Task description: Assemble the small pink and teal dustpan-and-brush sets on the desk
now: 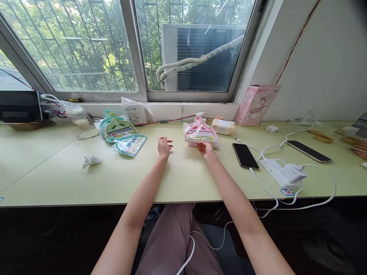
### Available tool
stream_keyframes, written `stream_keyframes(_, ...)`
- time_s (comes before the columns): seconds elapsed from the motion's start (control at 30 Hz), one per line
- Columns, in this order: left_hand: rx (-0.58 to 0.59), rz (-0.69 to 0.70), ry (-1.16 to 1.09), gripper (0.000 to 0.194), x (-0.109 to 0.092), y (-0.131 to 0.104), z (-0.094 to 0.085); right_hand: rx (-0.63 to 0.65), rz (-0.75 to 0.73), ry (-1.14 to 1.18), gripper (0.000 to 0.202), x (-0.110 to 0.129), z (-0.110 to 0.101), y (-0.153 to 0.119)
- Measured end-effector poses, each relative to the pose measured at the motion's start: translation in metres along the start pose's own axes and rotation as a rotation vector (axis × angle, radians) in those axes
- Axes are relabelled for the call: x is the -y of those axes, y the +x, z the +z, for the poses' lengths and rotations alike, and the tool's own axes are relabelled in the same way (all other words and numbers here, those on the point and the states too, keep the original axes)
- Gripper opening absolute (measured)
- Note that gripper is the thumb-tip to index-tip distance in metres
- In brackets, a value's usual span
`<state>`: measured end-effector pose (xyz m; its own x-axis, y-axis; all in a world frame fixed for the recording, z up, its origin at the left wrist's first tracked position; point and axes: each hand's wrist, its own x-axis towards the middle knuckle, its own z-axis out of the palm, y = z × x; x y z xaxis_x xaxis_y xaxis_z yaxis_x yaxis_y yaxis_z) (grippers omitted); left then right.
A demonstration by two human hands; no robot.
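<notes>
On the far left of the pale green table (57,179) sits a black box (18,107), with a clear plastic bag (67,110) beside it by the window sill. A crumpled tissue (91,160) lies alone on the tabletop. Right of it lie the green brush-and-dustpan sets (122,133) in clear wrapping, one overlapping the other.

The left arm stretches forward from the table edge, forearm nearly straight. The left hand (164,147) hovers or rests lightly on the bare table, fingers loosely spread and slightly curled, holding nothing. It sits between the green sets and the pink one, apart from both.

The right arm reaches forward and slightly inward. The right hand (205,148) lies at the near edge of the pink brush-and-dustpan set (200,131), fingers touching its wrapper; whether they are gripping it or only resting on it cannot be told. The pink set lies flat on the table just beyond the fingertips, near the sill.

Further right are a small white box (223,126), a pink carton (257,105) leaning on the wall, a dark phone (245,155) on a white cable, a white charger (288,175), and a second phone (309,151). At the far right edge, another person's hand (361,149) rests on the table.
</notes>
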<state>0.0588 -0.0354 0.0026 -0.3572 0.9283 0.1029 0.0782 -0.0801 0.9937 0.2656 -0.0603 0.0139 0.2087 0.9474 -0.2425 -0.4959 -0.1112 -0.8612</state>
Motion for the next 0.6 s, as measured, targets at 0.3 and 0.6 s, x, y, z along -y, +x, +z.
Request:
stream_keyframes(0.3, -0.775, 0.123, 0.374, 0.050, -0.013, 0.016, -0.048, -0.149, 0.059, 0.145, 0.020, 0.002, -0.006, 0.002)
stream_keyframes(0.6, -0.872, -0.078, 0.332, 0.070, -0.014, 0.023, -0.084, -0.206, 0.105, 0.173, 0.003, -0.003, 0.006, -0.009)
